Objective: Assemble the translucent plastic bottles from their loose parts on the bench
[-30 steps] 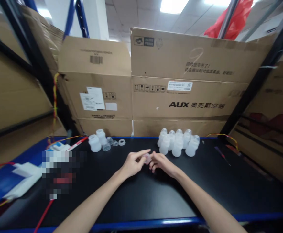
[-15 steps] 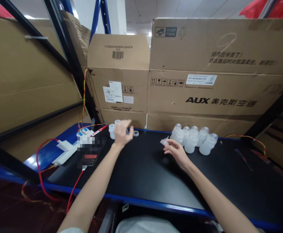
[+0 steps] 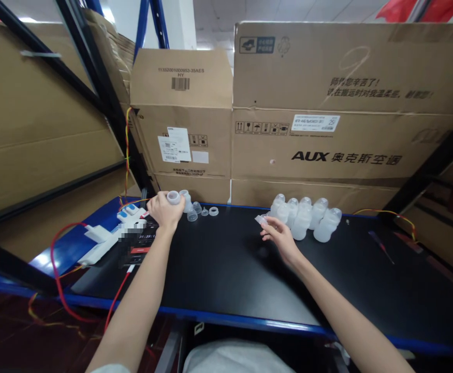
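Note:
At the back left of the black table, my left hand (image 3: 164, 210) is wrapped round an open-topped translucent bottle (image 3: 173, 197). Just right of it stands another open bottle (image 3: 186, 200), with clear domed caps (image 3: 192, 214), a small nipple-like part (image 3: 205, 212) and a white ring (image 3: 214, 211) beside it. My right hand (image 3: 278, 233) pinches a small clear plastic piece (image 3: 261, 219) between thumb and fingers, above the table. Behind and right of that hand, several capped frosted bottles (image 3: 300, 226) stand in a group.
Large cardboard sheets (image 3: 311, 145) line the table's back. On the left lie a white power strip (image 3: 105, 243), a phone (image 3: 139, 250) and red cables (image 3: 55, 259). A screwdriver (image 3: 381, 247) lies on the black table (image 3: 226, 280) at the right.
My left hand has moved left and closed round an open bottle, uncovering the small parts behind it. My right hand still holds the clear piece. The view has shifted slightly.

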A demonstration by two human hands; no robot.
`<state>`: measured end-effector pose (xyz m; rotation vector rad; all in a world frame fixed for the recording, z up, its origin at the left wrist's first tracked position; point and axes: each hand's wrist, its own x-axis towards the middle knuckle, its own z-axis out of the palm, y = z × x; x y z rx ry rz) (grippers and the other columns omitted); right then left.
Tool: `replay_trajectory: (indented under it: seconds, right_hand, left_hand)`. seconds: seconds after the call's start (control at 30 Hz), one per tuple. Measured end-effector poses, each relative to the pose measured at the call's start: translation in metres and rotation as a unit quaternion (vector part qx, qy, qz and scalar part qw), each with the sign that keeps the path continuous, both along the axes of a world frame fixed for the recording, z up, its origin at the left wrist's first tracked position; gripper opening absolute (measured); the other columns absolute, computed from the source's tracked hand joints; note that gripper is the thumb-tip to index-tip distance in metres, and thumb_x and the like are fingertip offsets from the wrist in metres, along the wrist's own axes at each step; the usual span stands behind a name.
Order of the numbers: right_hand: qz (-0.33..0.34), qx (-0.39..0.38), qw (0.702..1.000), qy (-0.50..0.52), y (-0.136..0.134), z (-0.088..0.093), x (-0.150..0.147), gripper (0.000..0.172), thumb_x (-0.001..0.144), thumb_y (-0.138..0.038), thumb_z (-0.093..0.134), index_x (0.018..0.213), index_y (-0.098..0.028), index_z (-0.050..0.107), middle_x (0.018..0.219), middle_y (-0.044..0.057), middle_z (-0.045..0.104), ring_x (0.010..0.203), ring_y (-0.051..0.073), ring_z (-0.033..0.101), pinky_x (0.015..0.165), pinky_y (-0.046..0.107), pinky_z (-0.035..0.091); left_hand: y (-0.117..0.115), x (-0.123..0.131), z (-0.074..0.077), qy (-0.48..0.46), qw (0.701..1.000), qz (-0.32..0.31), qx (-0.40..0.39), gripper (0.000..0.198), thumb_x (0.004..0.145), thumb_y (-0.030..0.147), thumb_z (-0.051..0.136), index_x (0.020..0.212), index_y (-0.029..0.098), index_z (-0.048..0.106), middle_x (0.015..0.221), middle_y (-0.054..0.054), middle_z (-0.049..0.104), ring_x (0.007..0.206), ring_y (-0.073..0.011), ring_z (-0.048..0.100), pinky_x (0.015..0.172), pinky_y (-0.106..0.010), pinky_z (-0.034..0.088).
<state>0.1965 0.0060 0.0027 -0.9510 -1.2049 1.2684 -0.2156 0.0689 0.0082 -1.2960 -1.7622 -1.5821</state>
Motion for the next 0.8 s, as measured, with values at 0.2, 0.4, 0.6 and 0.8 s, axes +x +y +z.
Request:
replay_trajectory:
  seconds: [0.2,0.4,0.6,0.8]
  right_hand:
    - [0.022,0.048,0.999,-0.003,-0.004,0.0,-0.004,0.05,0.071,-0.047,0.098,0.109,-0.022,0.077,0.115,0.008,0.078,0.098,0.023,0.072,0.088,0.038,0.061]
    - [0.048,0.075,0.996,-0.024,-0.004,-0.005,-0.005,0.051,0.072,-0.046,0.098,0.111,-0.024,0.073,0.112,0.007,0.077,0.099,0.024,0.073,0.097,0.042,0.06]
    - [0.116,0.166,0.973,-0.107,-0.001,-0.008,0.005,0.056,0.083,-0.046,0.091,0.131,-0.025,0.072,0.116,0.007,0.074,0.099,0.023,0.072,0.096,0.042,0.059]
    - [0.158,0.248,0.94,-0.172,-0.009,0.006,0.009,0.043,0.088,-0.044,0.089,0.125,-0.025,0.077,0.122,0.01,0.072,0.109,0.027,0.069,0.097,0.044,0.058]
  left_hand:
    - [-0.02,0.082,0.02,0.217,0.953,-0.209,0.04,0.043,0.097,0.044,0.075,0.131,0.017,0.072,0.119,-0.012,0.076,0.109,-0.0259,0.073,0.101,-0.041,0.054]
    - [-0.053,0.163,-0.001,0.261,0.876,-0.406,-0.024,0.051,0.093,0.05,0.082,0.129,0.017,0.067,0.112,-0.011,0.08,0.094,-0.0244,0.078,0.086,-0.037,0.059]
    - [-0.068,0.178,-0.008,0.149,0.857,-0.478,-0.12,0.048,0.079,0.048,0.093,0.111,0.02,0.072,0.111,-0.009,0.081,0.095,-0.0251,0.078,0.088,-0.037,0.059]
    - [-0.067,0.175,0.002,-0.15,0.687,-0.609,-0.367,0.066,0.053,0.047,0.105,0.098,0.015,0.069,0.088,-0.006,0.079,0.078,-0.0199,0.074,0.069,-0.026,0.053]
